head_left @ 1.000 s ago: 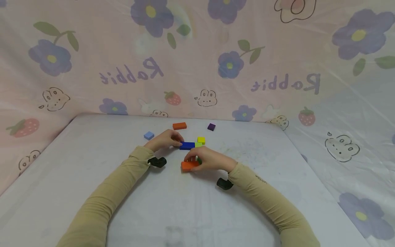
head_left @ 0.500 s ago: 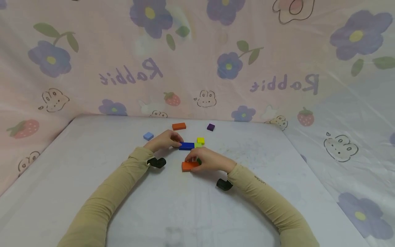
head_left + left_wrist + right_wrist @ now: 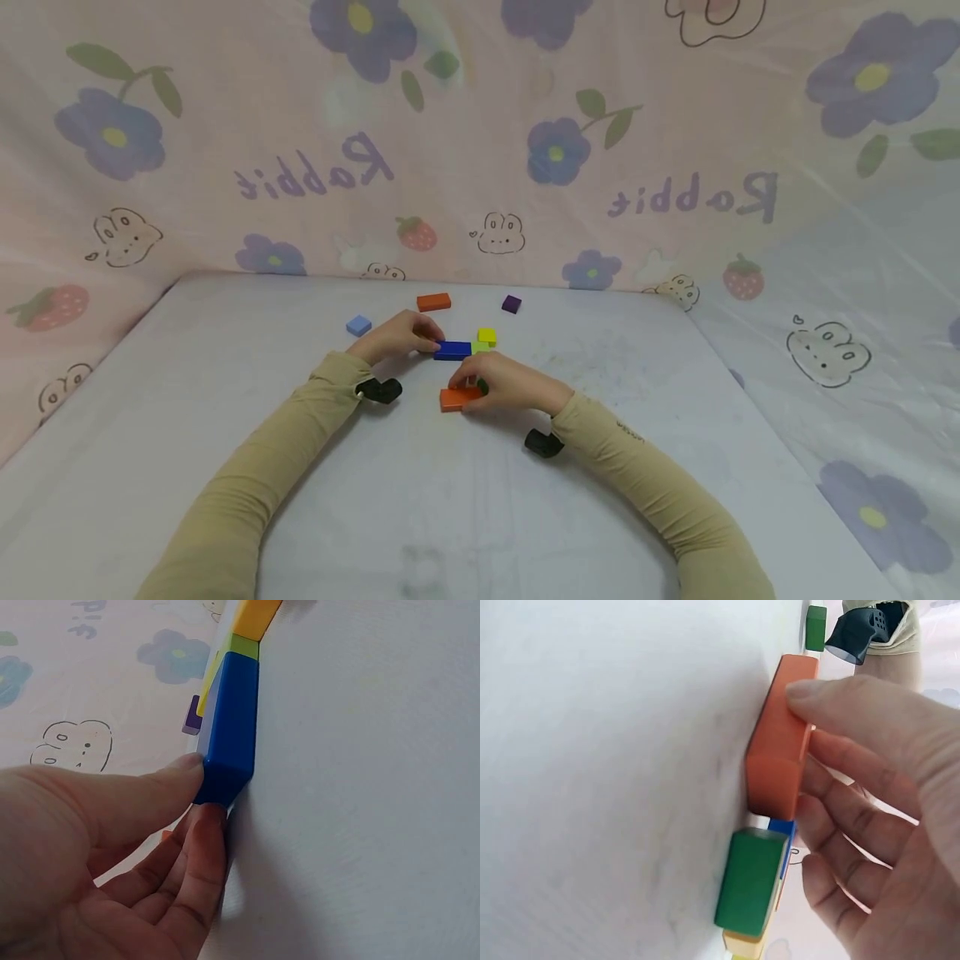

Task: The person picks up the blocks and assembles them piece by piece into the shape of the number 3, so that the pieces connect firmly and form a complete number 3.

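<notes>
My left hand pinches the left end of a long blue block, thumb on one face and fingertips at its end in the left wrist view. A light-green block meets the blue block's far end. Nearer me, my right hand holds a long orange block between thumb and fingers; in the head view the hand covers its right part. A green block lies just past the orange block's end in the right wrist view, mostly hidden behind the hand in the head view.
Behind the blue block lies a yellow block. Farther back are another orange block, a dark purple block and a light-blue block. A yellow-orange block and a second green block show in the wrist views.
Both hands keep their holds, and the blocks stay in nearly the same places. The head view has tipped slightly downward.
</notes>
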`<control>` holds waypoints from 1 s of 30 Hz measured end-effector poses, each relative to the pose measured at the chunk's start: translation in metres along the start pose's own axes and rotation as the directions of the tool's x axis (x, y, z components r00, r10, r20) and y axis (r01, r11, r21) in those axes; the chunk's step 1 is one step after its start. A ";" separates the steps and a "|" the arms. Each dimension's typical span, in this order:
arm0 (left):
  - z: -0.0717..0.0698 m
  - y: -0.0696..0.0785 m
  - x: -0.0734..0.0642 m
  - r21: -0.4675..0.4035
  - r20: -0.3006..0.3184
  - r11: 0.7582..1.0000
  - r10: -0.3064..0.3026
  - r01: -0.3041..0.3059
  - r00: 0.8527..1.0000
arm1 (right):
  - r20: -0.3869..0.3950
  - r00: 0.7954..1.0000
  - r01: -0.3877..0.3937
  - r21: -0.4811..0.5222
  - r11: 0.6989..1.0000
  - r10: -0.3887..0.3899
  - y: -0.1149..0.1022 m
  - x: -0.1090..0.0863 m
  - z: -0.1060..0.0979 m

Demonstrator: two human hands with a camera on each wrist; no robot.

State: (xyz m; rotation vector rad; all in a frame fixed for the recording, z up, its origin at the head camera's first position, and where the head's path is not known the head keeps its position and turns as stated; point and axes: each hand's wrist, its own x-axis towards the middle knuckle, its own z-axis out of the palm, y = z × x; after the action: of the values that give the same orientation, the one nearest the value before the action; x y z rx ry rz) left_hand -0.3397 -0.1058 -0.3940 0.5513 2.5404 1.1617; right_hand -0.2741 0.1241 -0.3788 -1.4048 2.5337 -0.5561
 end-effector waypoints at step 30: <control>0.000 0.000 -0.001 -0.028 0.001 0.999 0.030 -0.030 1.000 | -0.011 1.000 -0.015 0.018 1.000 0.015 0.002 0.003 -0.001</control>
State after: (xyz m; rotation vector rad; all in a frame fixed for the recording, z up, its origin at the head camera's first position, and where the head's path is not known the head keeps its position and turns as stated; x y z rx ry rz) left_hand -0.3388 -0.1058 -0.3939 0.5847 2.5187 1.2047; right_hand -0.2778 0.1227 -0.3788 -1.3790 2.5393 -0.5841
